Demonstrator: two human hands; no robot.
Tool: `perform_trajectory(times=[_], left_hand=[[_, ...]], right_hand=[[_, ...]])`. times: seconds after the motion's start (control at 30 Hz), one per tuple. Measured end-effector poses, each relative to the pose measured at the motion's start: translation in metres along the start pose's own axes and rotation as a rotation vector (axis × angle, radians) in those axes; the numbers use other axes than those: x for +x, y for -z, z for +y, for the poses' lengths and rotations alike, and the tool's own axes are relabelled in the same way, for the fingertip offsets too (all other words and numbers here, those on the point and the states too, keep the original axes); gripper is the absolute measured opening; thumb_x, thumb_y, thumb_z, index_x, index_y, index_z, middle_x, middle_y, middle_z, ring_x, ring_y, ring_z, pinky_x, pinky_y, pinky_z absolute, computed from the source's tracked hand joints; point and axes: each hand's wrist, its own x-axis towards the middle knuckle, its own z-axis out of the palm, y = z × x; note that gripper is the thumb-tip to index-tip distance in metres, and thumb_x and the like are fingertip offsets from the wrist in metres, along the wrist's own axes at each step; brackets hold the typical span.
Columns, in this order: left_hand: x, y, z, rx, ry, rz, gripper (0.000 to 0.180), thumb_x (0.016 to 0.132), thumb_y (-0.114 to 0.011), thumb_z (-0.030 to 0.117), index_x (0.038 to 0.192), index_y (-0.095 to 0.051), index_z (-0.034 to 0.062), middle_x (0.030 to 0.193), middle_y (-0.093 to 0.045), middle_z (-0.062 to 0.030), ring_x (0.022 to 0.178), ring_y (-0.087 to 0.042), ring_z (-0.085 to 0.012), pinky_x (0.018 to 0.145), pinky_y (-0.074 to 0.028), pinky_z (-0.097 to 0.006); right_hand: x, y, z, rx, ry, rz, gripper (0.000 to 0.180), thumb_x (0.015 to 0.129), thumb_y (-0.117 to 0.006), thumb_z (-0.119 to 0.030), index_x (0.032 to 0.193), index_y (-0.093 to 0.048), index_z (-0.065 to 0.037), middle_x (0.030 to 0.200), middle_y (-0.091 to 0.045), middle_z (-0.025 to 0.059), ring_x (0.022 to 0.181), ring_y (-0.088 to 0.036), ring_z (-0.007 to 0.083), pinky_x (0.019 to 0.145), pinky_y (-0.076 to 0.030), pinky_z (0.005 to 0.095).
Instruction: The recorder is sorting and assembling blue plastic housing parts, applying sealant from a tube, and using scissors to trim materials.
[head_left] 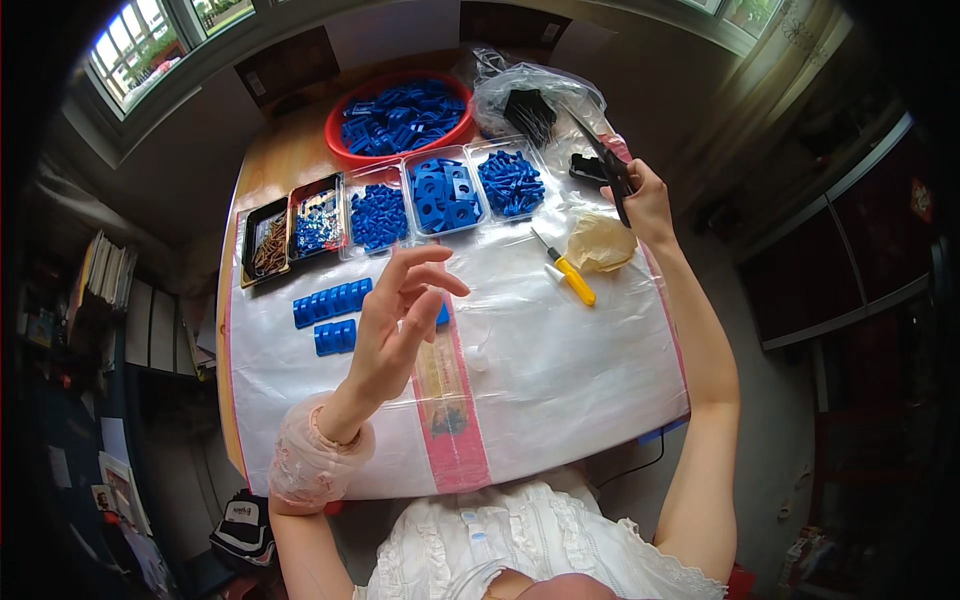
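Note:
My left hand (400, 315) hovers over the middle of the table with its fingers spread and nothing in it. Under it lie blue plastic blocks (330, 301) in two rows and a long clear bag of small parts (443, 385) on a pink strip. My right hand (645, 205) is at the far right edge, closed on a pair of dark scissors (607, 162) that point away from me. Just left of that hand lie a crumpled beige bag (600, 243) and a yellow-handled screwdriver (568, 273).
A white plastic sheet (560, 370) covers the table. Along the back stand clear and dark trays (440, 195) of blue parts and screws, a red basin of blue parts (402, 115) and a clear bag of black parts (530, 105). Shelves with papers stand at left.

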Motion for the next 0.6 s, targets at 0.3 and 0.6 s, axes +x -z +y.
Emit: perform_trajectory(times=[0.3,0.6], left_hand=[[0.006,0.005,-0.017,-0.097,0.128,-0.002,0.034,0.112,-0.049,0.03,0.111,-0.07,0.0036,0.092,-0.073,-0.0049,0.059,-0.047,-0.0015,0.055,-0.038,-0.018],[0.037,0.001,-0.037,-0.15,0.24,-0.035,0.018,0.105,-0.062,0.019,0.113,-0.069,0.0037,0.101,-0.074,-0.0068,0.073,-0.063,-0.0061,0.062,-0.051,-0.02]], right_hand=[[0.001,-0.026,0.008,-0.09,0.049,-0.218,0.034,0.081,-0.086,-0.004,0.101,-0.058,-0.002,0.091,-0.068,0.0066,0.084,-0.063,0.0123,0.076,-0.051,0.0261],[0.021,-0.015,-0.017,0.181,0.325,0.343,0.027,0.085,-0.082,-0.001,0.093,-0.056,-0.005,0.084,-0.069,0.0022,0.078,-0.062,0.0077,0.07,-0.05,0.0252]])
